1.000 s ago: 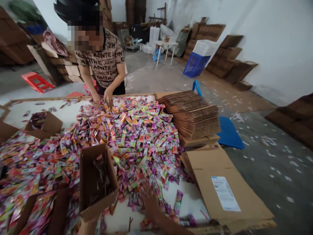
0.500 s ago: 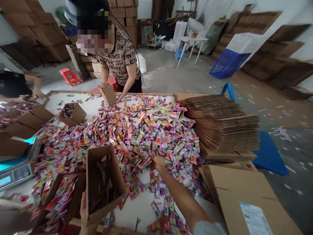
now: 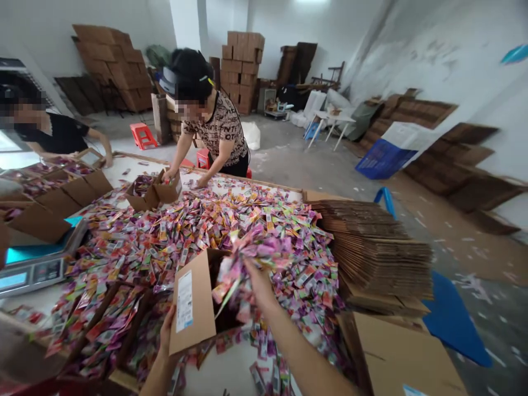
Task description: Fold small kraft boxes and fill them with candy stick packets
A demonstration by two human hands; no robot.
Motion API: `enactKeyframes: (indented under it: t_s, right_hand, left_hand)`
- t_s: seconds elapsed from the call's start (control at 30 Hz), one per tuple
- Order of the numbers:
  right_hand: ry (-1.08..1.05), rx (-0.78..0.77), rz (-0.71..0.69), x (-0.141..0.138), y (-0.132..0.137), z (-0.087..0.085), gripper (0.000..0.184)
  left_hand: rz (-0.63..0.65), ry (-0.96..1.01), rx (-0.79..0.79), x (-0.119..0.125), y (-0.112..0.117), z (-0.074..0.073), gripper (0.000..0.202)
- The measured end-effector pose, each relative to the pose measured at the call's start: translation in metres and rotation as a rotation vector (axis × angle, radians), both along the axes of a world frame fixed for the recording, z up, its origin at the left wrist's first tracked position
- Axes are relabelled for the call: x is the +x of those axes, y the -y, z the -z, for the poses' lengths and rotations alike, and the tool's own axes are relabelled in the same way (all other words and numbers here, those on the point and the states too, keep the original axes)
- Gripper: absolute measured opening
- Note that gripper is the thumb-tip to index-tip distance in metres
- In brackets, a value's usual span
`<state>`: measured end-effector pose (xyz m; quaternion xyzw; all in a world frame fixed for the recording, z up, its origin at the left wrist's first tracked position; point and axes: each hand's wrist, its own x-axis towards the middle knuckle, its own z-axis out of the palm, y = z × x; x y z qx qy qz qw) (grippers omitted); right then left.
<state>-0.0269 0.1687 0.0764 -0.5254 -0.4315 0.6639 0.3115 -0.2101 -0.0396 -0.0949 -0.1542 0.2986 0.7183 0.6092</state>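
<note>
My left hand (image 3: pixel 166 330) grips the near edge of a small open cardboard box (image 3: pixel 193 300), tilted with its mouth toward the pile. My right hand (image 3: pixel 256 286) is closed on a bunch of colourful sachets (image 3: pixel 243 264), held blurred over the box's opening. A wide heap of pink, orange and green sachets (image 3: pixel 231 220) covers the white table (image 3: pixel 231 368) in front of me.
A stack of flat cardboard blanks (image 3: pixel 375 253) sits at the right, with a large open carton (image 3: pixel 396 357) below it. A digital scale (image 3: pixel 28 272) stands at the left. Across the table a person (image 3: pixel 214 129) handles another small box (image 3: pixel 154 192); a second person (image 3: pixel 49 132) is at far left.
My right hand went from spread on the sachets to closed on a bunch, now lifted over the box. My left hand has tipped the box toward the pile. The view rose.
</note>
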Motion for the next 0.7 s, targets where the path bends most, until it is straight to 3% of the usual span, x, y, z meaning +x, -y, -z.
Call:
enactKeyframes:
  t_s: [0.1,0.17,0.3,0.37,0.43,0.47,0.5,0.53,0.6,0.63,0.67,0.7]
  right_hand:
    - [-0.064,0.11,-0.348,-0.012,0.03,-0.022,0.056]
    - [-0.015,0.236,-0.499,-0.008,0.037,-0.027,0.057]
    - [0.135,0.609,-0.511,-0.015,0.04,-0.024,0.05]
    - [0.194,0.706,-0.682,-0.031,0.043,-0.018,0.047]
    - [0.183,0.735,-0.923,-0.043,0.046,-0.014,0.056]
    - [0.152,0.735,-0.975,-0.045,0.046,-0.013,0.061]
    - [0.125,0.74,-0.943,-0.044,0.044,-0.011,0.062]
    - [0.128,0.76,-0.822,-0.039,0.041,-0.007,0.058]
    - [0.264,0.842,-0.45,-0.022,0.036,0.013,0.053]
    - [0.393,0.893,-0.306,-0.011,0.035,0.032,0.057]
    - [0.542,0.941,-0.25,-0.001,0.037,0.056,0.066]
    - [0.687,0.981,-0.297,0.008,0.041,0.085,0.079]
  left_hand:
    - [0.04,0.036,0.034,0.001,0.001,0.001,0.039]
    - [0.055,0.038,0.0,-0.001,0.006,0.005,0.035]
    - [-0.009,0.043,-0.155,-0.005,0.011,0.008,0.029]
    - [-0.038,0.042,-0.191,-0.004,0.008,0.006,0.024]
    - [-0.039,0.042,-0.185,-0.003,0.003,0.001,0.024]
    - [-0.047,0.056,-0.174,-0.003,0.001,-0.001,0.026]
    - [-0.07,0.075,-0.158,-0.003,-0.001,-0.002,0.029]
    - [-0.097,0.098,-0.142,-0.003,-0.002,-0.002,0.032]
    - [-0.157,0.139,-0.119,-0.007,-0.001,0.003,0.036]
    - [-0.183,0.157,-0.104,-0.009,0.001,0.006,0.037]
    - [-0.201,0.175,-0.089,-0.012,0.003,0.011,0.037]
    - [-0.208,0.19,-0.058,-0.014,0.007,0.016,0.036]
